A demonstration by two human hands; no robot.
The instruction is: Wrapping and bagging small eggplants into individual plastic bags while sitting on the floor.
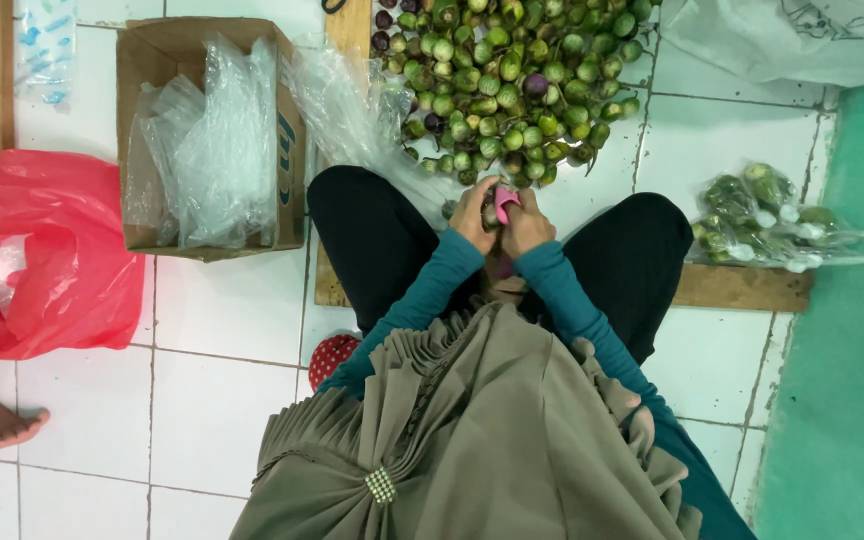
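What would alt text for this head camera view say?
Seen from above, a seated person's left hand and right hand meet around a small pink tool beside a pile of small green eggplants. A cardboard box of clear bags sits left.

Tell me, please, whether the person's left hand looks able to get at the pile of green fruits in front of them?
Probably yes: the left hand sits just short of the pile of green fruits, with nothing between them, though it is busy with the pink tool.

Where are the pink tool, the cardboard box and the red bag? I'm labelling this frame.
pink tool (505, 200), head view, on its pink top.
cardboard box (152, 45), head view, on its upper flap.
red bag (62, 250), head view, on its middle.
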